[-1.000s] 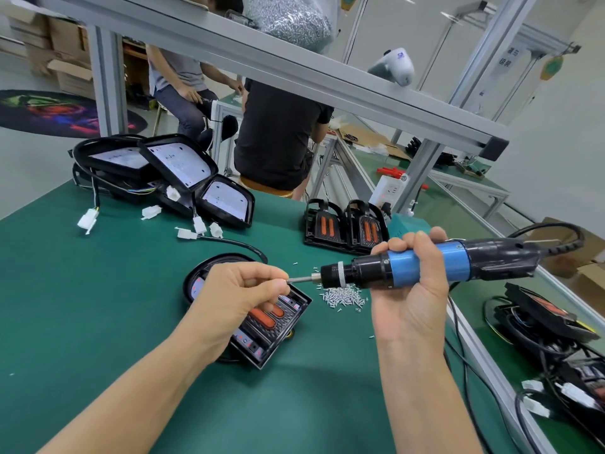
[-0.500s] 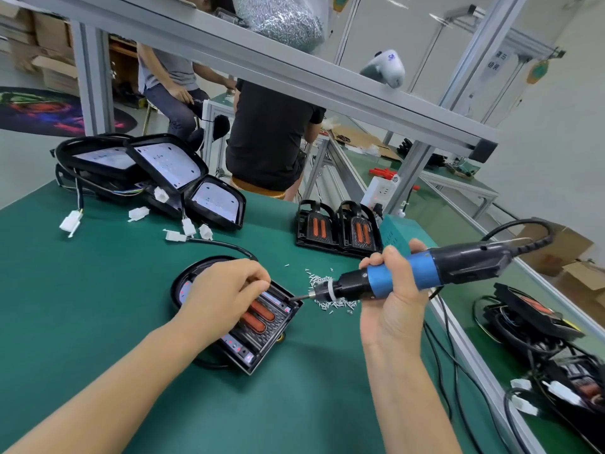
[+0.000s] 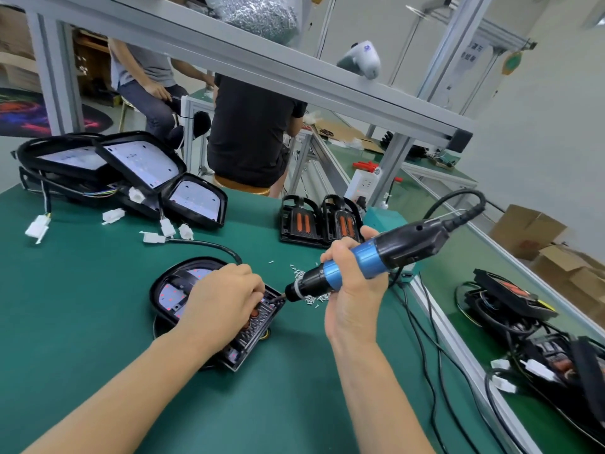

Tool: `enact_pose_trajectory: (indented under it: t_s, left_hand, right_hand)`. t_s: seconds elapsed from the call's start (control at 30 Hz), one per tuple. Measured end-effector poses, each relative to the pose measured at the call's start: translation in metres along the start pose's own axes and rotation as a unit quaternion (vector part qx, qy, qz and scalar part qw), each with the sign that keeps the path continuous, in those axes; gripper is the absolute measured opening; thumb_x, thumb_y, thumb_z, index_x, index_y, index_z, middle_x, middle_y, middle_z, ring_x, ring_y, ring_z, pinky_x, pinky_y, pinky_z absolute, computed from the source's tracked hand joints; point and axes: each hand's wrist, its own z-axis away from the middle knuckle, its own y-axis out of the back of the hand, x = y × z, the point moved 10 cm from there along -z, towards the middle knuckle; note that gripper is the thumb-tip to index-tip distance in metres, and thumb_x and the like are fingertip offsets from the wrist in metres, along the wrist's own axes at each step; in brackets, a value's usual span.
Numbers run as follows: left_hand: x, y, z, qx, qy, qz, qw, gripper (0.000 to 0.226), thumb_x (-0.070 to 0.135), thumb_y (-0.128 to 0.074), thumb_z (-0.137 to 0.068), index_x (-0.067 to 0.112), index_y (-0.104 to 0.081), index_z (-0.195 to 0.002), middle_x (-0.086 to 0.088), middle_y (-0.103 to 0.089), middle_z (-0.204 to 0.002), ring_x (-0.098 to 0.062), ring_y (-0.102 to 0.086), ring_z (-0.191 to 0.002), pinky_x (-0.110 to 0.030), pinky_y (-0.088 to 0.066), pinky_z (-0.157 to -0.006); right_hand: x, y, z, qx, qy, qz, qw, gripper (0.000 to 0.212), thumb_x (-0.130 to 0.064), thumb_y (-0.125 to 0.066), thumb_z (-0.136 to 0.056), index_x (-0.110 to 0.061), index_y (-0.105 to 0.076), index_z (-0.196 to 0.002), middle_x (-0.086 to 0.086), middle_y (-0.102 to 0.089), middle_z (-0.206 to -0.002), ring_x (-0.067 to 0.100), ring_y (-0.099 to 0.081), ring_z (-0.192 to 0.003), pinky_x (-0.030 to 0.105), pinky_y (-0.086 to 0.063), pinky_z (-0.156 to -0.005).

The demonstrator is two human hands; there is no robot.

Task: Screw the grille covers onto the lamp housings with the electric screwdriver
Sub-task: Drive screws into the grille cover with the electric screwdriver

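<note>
1. Right now I see two bare hands over a green table.
2. My right hand is wrapped tight around one blue and black electric screwdriver. It slants down to the left, and its tip touches the top corner of the grille cover.
3. My left hand rests on that grille cover with its fingers curled down by the screwdriver tip. I cannot tell if they pinch a screw.
4. The grille cover sits on one black lamp housing, which lies flat on the table in front of me.
5. One little heap of small silver screws lies just behind the screwdriver.
6. Two more grille covers with orange strips stand side by side, farther back.
7. Three more lamp housings are piled at the back left, with white plugs on wires near them.
8. More black lamp parts lie off to the right, well apart from my hands.
</note>
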Motion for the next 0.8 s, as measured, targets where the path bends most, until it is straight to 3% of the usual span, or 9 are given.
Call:
enact_pose_trajectory:
  t_s: [0.2,0.43,0.67,0.8]
  left_hand:
    - [-0.001,-0.006,-0.001,-0.004,-0.005,-0.019,1.000,0.014,0.028,-0.057,-0.092,0.023,-0.069,-0.091,0.007,-0.059,-0.091,-0.016,-0.054,-0.098,-0.029,-0.036,-0.068]
    - [-0.006,-0.007,-0.002,-0.013,0.013,-0.027,0.999,0.009,0.024,-0.062,-0.089,0.023,-0.070,-0.085,0.008,-0.057,-0.082,-0.017,-0.056,-0.090,-0.031,-0.039,-0.063]
    - [-0.009,-0.011,-0.004,-0.013,-0.002,-0.015,1.000,0.016,0.017,-0.072,-0.081,0.029,-0.065,-0.071,0.013,-0.053,-0.071,-0.014,-0.054,-0.072,-0.028,-0.040,-0.052]
    - [-0.030,-0.026,-0.009,-0.028,0.021,0.052,0.998,0.035,0.016,-0.068,-0.083,0.043,-0.055,-0.065,0.014,-0.053,-0.074,-0.008,-0.061,-0.065,-0.035,-0.052,-0.050]
  right_hand:
    - [0.002,-0.001,-0.002,0.001,0.008,0.005,1.000,0.036,-0.001,-0.068,-0.073,-0.021,-0.054,-0.099,0.002,-0.051,-0.071,0.023,-0.050,-0.068,0.021,-0.049,-0.066]
    - [0.003,-0.010,0.000,-0.015,-0.001,0.024,1.000,0.031,-0.003,-0.068,-0.073,-0.032,-0.060,-0.066,0.002,-0.048,-0.072,0.025,-0.046,-0.075,0.027,-0.049,-0.075]
    - [0.003,-0.001,0.002,0.012,-0.012,0.022,1.000,0.021,-0.002,-0.068,-0.072,-0.011,-0.050,-0.075,0.011,-0.046,-0.077,0.022,-0.043,-0.073,0.022,-0.048,-0.067]
    - [0.004,0.000,0.006,0.018,-0.020,0.010,1.000,0.025,-0.005,-0.071,-0.072,-0.026,-0.058,-0.074,0.005,-0.049,-0.076,0.022,-0.045,-0.074,0.024,-0.047,-0.070]
